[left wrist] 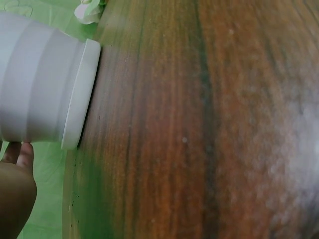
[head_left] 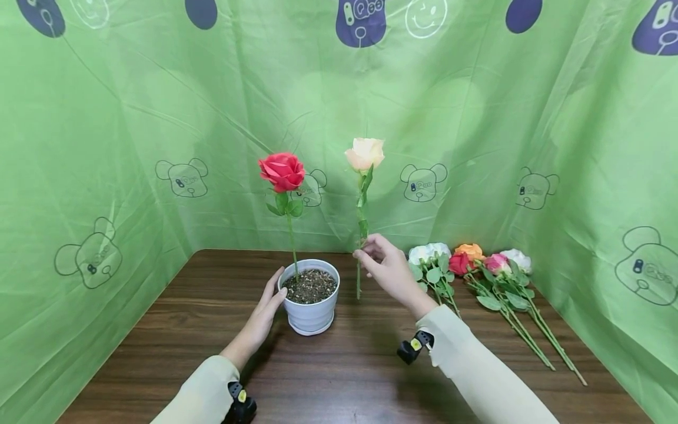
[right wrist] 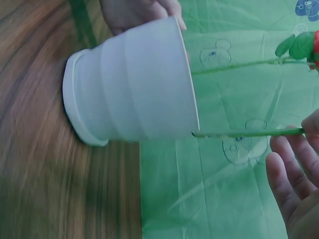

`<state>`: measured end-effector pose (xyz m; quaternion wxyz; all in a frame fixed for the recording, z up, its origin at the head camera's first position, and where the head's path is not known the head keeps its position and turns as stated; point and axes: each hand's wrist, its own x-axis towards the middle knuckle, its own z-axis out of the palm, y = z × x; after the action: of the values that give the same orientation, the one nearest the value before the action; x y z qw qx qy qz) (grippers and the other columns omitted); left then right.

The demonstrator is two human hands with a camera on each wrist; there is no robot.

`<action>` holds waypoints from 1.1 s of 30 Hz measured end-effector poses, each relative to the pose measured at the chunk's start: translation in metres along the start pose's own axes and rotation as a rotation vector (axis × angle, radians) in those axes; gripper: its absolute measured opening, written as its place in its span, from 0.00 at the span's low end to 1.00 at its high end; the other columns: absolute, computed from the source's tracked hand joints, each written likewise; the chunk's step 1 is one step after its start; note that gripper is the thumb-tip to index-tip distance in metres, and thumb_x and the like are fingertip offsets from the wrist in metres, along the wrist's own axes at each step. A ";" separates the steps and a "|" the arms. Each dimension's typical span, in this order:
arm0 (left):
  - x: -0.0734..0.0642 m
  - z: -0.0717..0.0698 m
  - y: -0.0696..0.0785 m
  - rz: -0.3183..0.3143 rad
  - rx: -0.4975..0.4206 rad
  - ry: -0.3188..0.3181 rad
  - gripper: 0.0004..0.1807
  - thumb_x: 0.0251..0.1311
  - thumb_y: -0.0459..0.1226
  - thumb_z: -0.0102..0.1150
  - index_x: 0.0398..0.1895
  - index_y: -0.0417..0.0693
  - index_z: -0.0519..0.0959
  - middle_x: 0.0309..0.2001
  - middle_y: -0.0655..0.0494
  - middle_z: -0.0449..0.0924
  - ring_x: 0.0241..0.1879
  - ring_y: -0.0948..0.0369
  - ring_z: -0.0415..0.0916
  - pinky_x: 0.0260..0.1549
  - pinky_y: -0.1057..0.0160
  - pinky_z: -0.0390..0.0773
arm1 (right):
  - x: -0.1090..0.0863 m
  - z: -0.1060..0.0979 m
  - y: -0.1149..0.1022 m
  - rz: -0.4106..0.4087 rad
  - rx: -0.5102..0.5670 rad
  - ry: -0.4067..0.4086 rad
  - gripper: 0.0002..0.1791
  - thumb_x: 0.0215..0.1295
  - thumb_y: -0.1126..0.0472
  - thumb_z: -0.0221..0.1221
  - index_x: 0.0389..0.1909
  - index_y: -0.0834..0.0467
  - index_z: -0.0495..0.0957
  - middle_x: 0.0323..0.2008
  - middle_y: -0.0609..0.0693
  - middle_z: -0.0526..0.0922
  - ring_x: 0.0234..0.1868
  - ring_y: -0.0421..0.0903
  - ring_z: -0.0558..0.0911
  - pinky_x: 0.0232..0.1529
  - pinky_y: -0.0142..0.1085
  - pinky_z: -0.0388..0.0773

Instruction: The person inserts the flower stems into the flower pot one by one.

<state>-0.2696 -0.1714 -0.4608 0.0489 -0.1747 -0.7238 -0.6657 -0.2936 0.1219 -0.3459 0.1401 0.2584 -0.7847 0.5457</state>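
Note:
A white pot (head_left: pixel 311 318) filled with dark soil (head_left: pixel 312 287) stands on a saucer, and a red rose (head_left: pixel 282 172) rises from it on a green stem. My left hand (head_left: pixel 263 312) rests against the pot's left side, fingers straight and thumb by the rim; its fingertips touch the wall in the left wrist view. My right hand (head_left: pixel 391 268) pinches the stem of a pale peach rose (head_left: pixel 365 155), held upright to the right of the pot. In the right wrist view that stem's lower end (right wrist: pixel 199 134) appears right at the pot rim.
Several roses lie at the right of the brown wooden table (head_left: pixel 339 377): a white rose (head_left: pixel 428 253), an orange rose (head_left: pixel 469 252), a pink rose (head_left: pixel 498 264) and others, stems toward the front. Green printed cloth (head_left: pixel 238 118) hangs behind and at both sides.

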 end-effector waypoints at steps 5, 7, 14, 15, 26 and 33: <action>0.000 0.000 0.000 -0.002 0.002 0.009 0.31 0.79 0.42 0.38 0.80 0.50 0.47 0.79 0.43 0.43 0.76 0.49 0.39 0.69 0.41 0.44 | 0.004 0.014 -0.004 -0.010 0.062 0.020 0.09 0.71 0.65 0.60 0.48 0.63 0.76 0.40 0.57 0.86 0.35 0.54 0.83 0.30 0.44 0.83; 0.000 0.000 0.000 -0.003 -0.001 0.011 0.31 0.79 0.42 0.38 0.80 0.50 0.47 0.79 0.43 0.42 0.76 0.49 0.39 0.69 0.41 0.44 | 0.007 0.019 -0.006 -0.020 0.088 0.039 0.10 0.72 0.63 0.60 0.49 0.61 0.76 0.39 0.55 0.87 0.36 0.57 0.82 0.30 0.48 0.83; 0.001 0.001 0.000 -0.006 -0.010 0.005 0.32 0.79 0.42 0.38 0.80 0.49 0.46 0.79 0.42 0.41 0.76 0.48 0.38 0.69 0.41 0.45 | 0.015 0.040 -0.010 -0.025 0.134 0.066 0.09 0.72 0.57 0.60 0.47 0.58 0.77 0.36 0.56 0.85 0.36 0.53 0.82 0.31 0.51 0.83; 0.001 0.001 0.000 -0.007 -0.010 0.006 0.32 0.79 0.42 0.38 0.80 0.49 0.46 0.79 0.42 0.41 0.76 0.47 0.39 0.68 0.41 0.46 | 0.016 0.042 -0.011 -0.025 0.131 0.064 0.09 0.72 0.57 0.60 0.46 0.58 0.78 0.36 0.57 0.85 0.35 0.50 0.82 0.30 0.49 0.83; 0.002 0.000 0.000 -0.015 -0.011 -0.002 0.32 0.79 0.42 0.38 0.81 0.49 0.45 0.79 0.42 0.41 0.75 0.47 0.40 0.68 0.40 0.48 | 0.028 0.072 -0.004 0.031 0.083 0.059 0.11 0.72 0.58 0.60 0.50 0.58 0.81 0.41 0.52 0.87 0.40 0.50 0.84 0.37 0.46 0.84; 0.002 0.001 -0.001 -0.001 -0.015 -0.003 0.31 0.79 0.42 0.38 0.80 0.49 0.45 0.79 0.41 0.42 0.75 0.47 0.41 0.68 0.40 0.48 | 0.035 0.082 0.002 0.060 0.106 0.026 0.12 0.73 0.58 0.59 0.52 0.58 0.80 0.44 0.56 0.86 0.43 0.55 0.85 0.39 0.52 0.83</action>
<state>-0.2716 -0.1705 -0.4607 0.0461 -0.1757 -0.7190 -0.6709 -0.3185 0.0375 -0.3603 0.1200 0.2346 -0.7604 0.5936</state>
